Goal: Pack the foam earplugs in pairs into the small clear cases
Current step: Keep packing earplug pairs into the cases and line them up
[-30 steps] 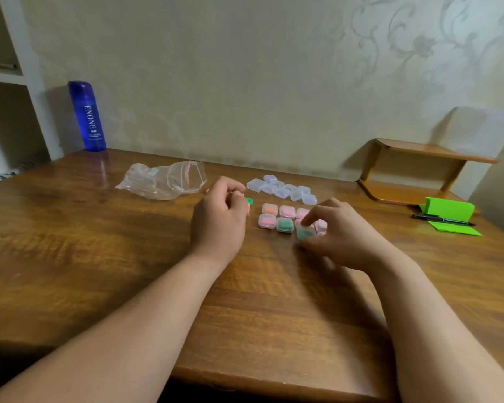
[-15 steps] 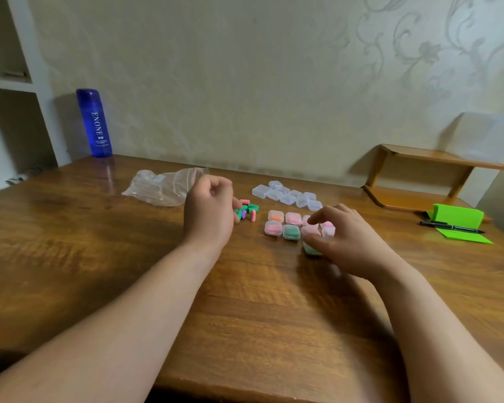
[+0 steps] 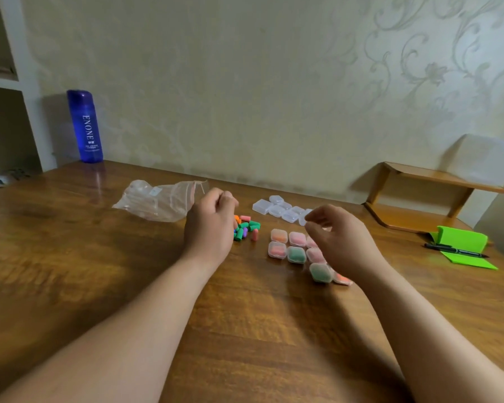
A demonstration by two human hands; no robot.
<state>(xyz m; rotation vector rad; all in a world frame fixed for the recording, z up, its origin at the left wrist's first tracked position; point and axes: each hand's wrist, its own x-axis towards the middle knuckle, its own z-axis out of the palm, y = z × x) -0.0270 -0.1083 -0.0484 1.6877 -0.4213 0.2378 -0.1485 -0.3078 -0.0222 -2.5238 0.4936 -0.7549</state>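
Note:
Loose foam earplugs in green, orange, pink and purple lie in a small pile at mid-table. My left hand hovers just left of the pile with its fingers curled shut; nothing shows inside it. Several filled clear cases sit in rows to the right, and a green-filled case stands nearest me beside an orange one. My right hand is raised over these cases, fingers loosely apart and holding nothing, its fingertips close to the empty clear cases grouped behind.
A crumpled clear plastic bag lies left of the pile. A blue bottle stands at the far left by the wall. At the right are a small wooden shelf and a green notepad with a black pen.
My right hand has let go of the green-filled case and risen towards the empty cases. My left hand has drawn left, uncovering the earplug pile.

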